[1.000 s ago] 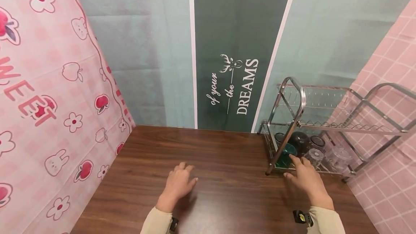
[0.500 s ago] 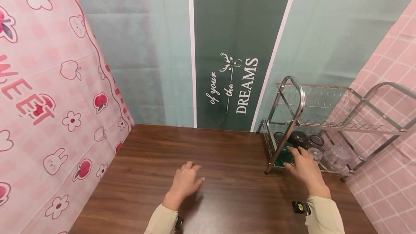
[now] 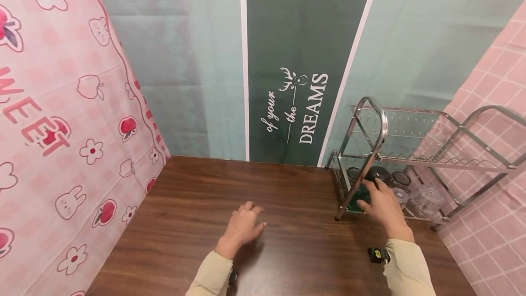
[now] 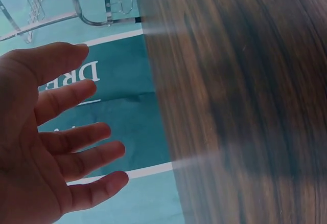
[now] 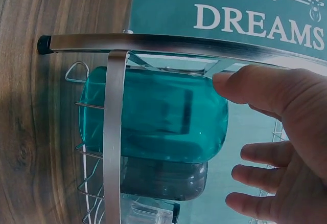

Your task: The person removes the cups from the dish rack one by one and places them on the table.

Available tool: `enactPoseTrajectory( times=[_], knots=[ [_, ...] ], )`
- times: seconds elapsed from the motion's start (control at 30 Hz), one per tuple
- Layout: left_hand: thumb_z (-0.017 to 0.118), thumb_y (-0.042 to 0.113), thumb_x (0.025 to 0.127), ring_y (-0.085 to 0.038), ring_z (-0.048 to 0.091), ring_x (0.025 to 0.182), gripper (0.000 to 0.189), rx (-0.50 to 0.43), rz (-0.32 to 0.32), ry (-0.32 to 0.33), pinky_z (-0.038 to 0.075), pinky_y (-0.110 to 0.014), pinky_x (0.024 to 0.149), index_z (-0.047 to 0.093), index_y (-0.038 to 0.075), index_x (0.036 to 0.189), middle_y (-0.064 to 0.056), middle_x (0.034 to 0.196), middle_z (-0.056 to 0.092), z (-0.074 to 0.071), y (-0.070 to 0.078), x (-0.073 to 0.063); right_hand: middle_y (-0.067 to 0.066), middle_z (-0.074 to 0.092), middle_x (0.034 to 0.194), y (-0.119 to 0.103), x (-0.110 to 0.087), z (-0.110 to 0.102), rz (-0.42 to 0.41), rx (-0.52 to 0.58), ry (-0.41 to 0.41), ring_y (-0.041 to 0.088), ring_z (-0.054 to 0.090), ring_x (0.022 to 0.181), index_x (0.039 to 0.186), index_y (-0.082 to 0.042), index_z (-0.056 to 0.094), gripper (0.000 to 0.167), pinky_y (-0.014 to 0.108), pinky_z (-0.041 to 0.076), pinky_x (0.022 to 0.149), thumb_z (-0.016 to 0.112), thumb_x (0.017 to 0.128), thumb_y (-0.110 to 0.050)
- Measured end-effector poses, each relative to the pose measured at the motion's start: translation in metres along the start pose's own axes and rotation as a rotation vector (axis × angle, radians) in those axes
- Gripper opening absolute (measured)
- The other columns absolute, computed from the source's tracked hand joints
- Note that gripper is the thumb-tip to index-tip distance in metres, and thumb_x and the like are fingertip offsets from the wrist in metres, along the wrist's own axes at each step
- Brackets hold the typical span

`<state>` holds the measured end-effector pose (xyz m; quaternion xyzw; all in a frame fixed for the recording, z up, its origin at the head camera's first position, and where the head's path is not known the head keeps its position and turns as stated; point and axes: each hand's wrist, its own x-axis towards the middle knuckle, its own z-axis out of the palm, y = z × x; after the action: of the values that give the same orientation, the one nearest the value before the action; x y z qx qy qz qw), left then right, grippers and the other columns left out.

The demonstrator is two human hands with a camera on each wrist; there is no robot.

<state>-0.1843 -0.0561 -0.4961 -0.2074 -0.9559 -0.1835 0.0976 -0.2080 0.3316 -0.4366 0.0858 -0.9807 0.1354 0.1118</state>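
My right hand (image 3: 384,207) reaches to the lower tier of a chrome dish rack (image 3: 383,127), its fingers spread and gripping nothing. Under it is a see-through teal cup (image 3: 358,201), partly covered by the fingers in the head view. In the right wrist view the thumb overlaps the rounded end of the teal cup (image 5: 158,116), and the other fingers are apart from it. Beside it is a dark grey cup (image 5: 163,180). My left hand (image 3: 242,227) hovers palm down over the brown wooden table (image 3: 246,182), fingers loosely bent and holding nothing.
Dark cups (image 3: 379,173) and clear cups (image 3: 427,198) share the rack's lower tier. A metal bar (image 5: 114,132) of the rack crosses in front of the teal cup. Printed curtains (image 3: 296,35) hang behind and beside the table.
My right hand has moved slightly farther in over the teal cup, covering more of it. My left hand has drifted to the right above the table.
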Motion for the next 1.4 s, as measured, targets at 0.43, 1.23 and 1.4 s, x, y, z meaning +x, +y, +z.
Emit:
enactPoseTrajectory(
  times=[0.43,1.23,1.4],
  knots=[
    [0.069,0.034,0.082,-0.026,0.056,0.096,0.037,0.012,0.044,-0.035,0.045,-0.040,0.072,0.065,0.014,0.113,-0.010,0.111,0.055,0.014,0.020,0.020,0.042,0.018,0.136,0.020,0.013,0.005,0.055,0.056,-0.086,0.064,0.021,0.115,0.136,0.004,0.038,0.071,0.071,0.028,0.080,0.073,0.079,-0.018],
    [0.070,0.035,0.080,-0.022,0.056,0.091,0.031,0.038,0.116,-0.032,0.045,-0.036,0.068,0.067,0.017,0.106,-0.006,0.107,0.057,0.043,0.036,0.026,0.042,0.028,0.129,0.025,0.019,0.027,0.046,0.168,-0.093,0.059,0.033,0.110,0.128,0.017,0.040,0.061,0.065,0.033,0.083,0.067,0.081,-0.011],
    [0.070,0.034,0.080,-0.022,0.056,0.090,0.031,0.046,0.132,-0.035,0.045,-0.035,0.066,0.067,0.017,0.105,-0.006,0.106,0.057,0.041,0.036,0.026,0.042,0.030,0.128,0.024,0.018,0.025,0.043,0.173,-0.097,0.059,0.034,0.110,0.127,0.017,0.041,0.060,0.065,0.033,0.083,0.068,0.080,-0.011]
  ],
)
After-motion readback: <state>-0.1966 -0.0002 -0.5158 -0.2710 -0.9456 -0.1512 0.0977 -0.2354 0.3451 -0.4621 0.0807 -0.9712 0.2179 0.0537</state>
